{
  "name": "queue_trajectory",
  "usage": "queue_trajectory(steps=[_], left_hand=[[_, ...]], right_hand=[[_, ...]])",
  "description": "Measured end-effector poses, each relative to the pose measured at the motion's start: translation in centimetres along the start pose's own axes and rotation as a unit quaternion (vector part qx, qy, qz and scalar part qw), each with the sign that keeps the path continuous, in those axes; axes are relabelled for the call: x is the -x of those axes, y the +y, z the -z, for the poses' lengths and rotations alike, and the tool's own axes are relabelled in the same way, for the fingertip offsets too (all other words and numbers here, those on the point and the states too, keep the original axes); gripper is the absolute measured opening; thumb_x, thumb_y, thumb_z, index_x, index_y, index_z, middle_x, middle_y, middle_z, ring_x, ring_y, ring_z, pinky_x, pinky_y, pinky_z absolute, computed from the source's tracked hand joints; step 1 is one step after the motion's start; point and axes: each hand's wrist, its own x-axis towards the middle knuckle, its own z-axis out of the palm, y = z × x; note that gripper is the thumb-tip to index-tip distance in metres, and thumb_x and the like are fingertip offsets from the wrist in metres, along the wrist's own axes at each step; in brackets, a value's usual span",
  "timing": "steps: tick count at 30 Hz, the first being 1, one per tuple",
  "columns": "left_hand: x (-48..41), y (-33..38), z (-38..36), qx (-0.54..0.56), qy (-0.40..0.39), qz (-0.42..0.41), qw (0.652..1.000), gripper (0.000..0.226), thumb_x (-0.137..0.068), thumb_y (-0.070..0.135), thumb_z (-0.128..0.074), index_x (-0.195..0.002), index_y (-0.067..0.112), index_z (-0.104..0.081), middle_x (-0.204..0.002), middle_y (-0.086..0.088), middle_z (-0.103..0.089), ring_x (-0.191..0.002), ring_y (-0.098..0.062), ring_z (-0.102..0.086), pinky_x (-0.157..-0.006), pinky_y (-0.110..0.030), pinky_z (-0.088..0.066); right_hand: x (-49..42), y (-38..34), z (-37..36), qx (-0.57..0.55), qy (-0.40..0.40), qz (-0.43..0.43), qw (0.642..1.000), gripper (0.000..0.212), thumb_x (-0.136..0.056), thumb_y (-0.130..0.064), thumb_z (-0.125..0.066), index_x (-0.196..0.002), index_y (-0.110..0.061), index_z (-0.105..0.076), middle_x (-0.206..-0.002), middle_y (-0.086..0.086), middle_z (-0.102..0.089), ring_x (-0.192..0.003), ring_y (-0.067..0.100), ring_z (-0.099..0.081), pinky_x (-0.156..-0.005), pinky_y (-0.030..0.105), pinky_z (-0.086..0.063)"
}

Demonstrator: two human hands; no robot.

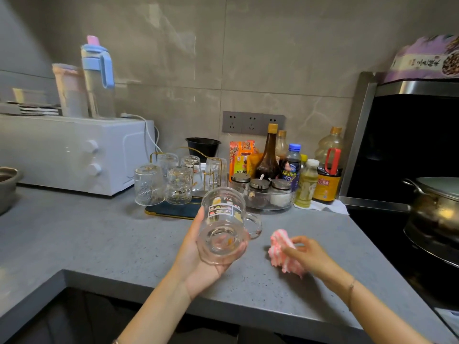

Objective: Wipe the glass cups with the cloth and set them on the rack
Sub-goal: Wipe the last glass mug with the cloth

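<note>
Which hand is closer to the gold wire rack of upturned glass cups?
Left. The left hand, holding the printed glass mug, is just in front of the gold wire rack; the right hand, gripping the pink striped cloth, sits further right.

pink-and-white striped cloth (283,254), clear printed mug (223,227), grey counter (99,239)

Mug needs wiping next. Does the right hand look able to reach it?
Likely yes: the right hand, gripping the cloth, is beside the mug in the left hand, nothing between them.
</note>
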Motion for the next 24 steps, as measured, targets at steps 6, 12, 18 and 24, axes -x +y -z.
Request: queue_trajectory(steps=[6,12,18,24], left_hand=[[-1.4,-0.1,0.4,0.007,0.058,0.010,0.998,0.067,-0.081,0.057,-0.058,-0.122,0.004,-0.059,-0.104,-0.023,-0.068,-0.086,-0.035,-0.067,-0.071,-0.044,-0.058],[-2.6,-0.4,0.2,0.020,0.073,0.065,0.995,0.083,-0.069,0.065,-0.064,-0.122,0.002,-0.058,-0.101,-0.022,-0.068,-0.091,-0.035,-0.062,-0.093,-0.056,-0.047],[-2.6,-0.8,-0.9,0.000,0.054,0.057,0.997,0.075,-0.072,0.062,-0.069,-0.122,0.007,-0.063,-0.108,-0.021,-0.069,-0.100,-0.035,-0.064,-0.094,-0.055,-0.047],[-2.2,0.1,-2.2,-0.004,0.043,0.079,0.996,0.064,-0.071,0.062,-0.071,-0.095,0.003,-0.073,-0.090,-0.014,-0.070,-0.084,-0.027,-0.065,-0.077,-0.038,-0.054]], right_hand=[[0.4,-0.2,-0.9,0.044,0.022,0.071,0.996,0.034,-0.091,-0.028,-0.060,-0.121,-0.012,-0.055,-0.116,0.001,-0.060,-0.107,0.014,-0.058,-0.081,0.014,-0.042],[4.9,-4.5,-1.7,0.070,0.008,0.400,0.914,0.068,-0.079,-0.056,-0.064,-0.138,-0.047,-0.031,-0.149,-0.026,-0.027,-0.132,-0.011,-0.033,-0.112,0.023,-0.032],[4.4,-6.2,-3.6,0.186,-0.012,0.486,0.854,0.097,-0.074,-0.053,-0.072,-0.147,-0.044,-0.008,-0.154,-0.029,-0.004,-0.141,-0.008,-0.012,-0.111,0.017,-0.017],[2.3,-7.6,-4.3,0.171,0.069,0.531,0.827,0.093,-0.073,-0.031,-0.078,-0.146,-0.030,-0.021,-0.141,-0.011,-0.030,-0.128,-0.007,-0.030,-0.104,0.011,-0.034]])
